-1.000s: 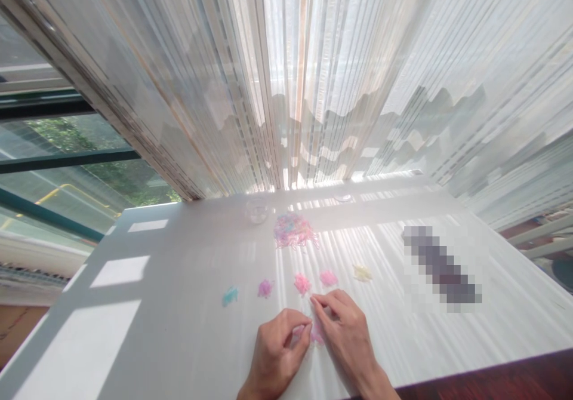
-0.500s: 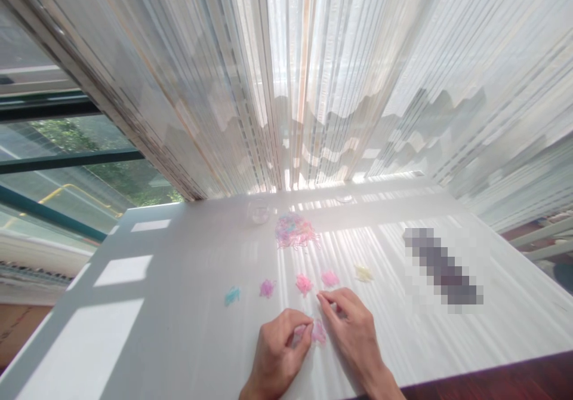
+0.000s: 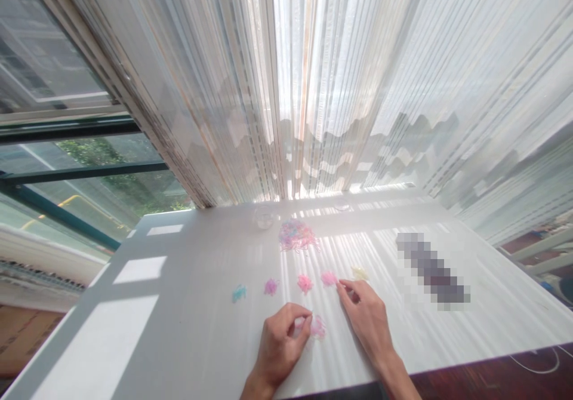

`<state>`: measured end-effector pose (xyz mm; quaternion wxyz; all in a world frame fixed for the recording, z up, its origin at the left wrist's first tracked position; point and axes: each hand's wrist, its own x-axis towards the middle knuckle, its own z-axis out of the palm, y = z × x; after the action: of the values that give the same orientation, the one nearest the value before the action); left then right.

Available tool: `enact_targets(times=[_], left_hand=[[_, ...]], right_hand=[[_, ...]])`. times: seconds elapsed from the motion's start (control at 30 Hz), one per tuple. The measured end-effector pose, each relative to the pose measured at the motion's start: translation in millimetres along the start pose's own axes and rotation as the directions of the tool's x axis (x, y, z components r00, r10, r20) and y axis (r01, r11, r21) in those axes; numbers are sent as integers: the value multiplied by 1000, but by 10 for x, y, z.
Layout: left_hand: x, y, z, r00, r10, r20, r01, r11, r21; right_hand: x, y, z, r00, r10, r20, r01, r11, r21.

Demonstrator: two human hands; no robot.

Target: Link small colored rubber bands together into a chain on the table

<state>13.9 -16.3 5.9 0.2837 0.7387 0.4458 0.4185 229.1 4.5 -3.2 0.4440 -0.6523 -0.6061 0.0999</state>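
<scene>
Thumb and index finger of my left hand (image 3: 286, 335) are pinched together beside a loose pink pile (image 3: 319, 326); whatever they hold is too small to name. My right hand (image 3: 364, 307) has its fingertips together at the lower right edge of a light pink pile (image 3: 329, 278), and anything between them is too small to make out. In the same row lie a teal pile (image 3: 239, 293), a purple pile (image 3: 271, 286), a bright pink pile (image 3: 305, 283) and a pale yellow pile (image 3: 359, 273). Behind them is a larger mixed-colour heap (image 3: 296, 235) of thin pieces.
A clear round container (image 3: 264, 217) stands behind and left of the heap, and a clear flat piece (image 3: 342, 206) lies at the back. A blurred dark object (image 3: 433, 271) is on the right of the white table (image 3: 192, 340). Striped curtains hang behind.
My right hand has moved right, from near the bright pink pile to the light pink pile. My left hand stays pinched by the near pile. The camera view has shifted slightly.
</scene>
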Motion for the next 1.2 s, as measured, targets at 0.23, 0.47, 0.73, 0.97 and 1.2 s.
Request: enact_targets(times=[0.23,0.47,0.73,0.97,1.2], left_hand=[[48,114,-186,996,-81,-20,82,996,22],[-41,137,-504,972,-217,93,177,930,323],[-1,185,-356,953,-282,114,215,889,405],[44,196,-330,942,-309,134,218,863,455],[34,201,-349,950,-294,103,229,884,408]], right_hand=[[-179,-31,-132,999,-43,19,41,996,77],[-456,-207,-265,965,-147,217,105,975,196],[-499,-417,-188,919,-240,312,158,951,265],[-572,-329,-63,918,-293,268,251,951,180],[-572,-290,-29,916,-286,281,253,956,149]])
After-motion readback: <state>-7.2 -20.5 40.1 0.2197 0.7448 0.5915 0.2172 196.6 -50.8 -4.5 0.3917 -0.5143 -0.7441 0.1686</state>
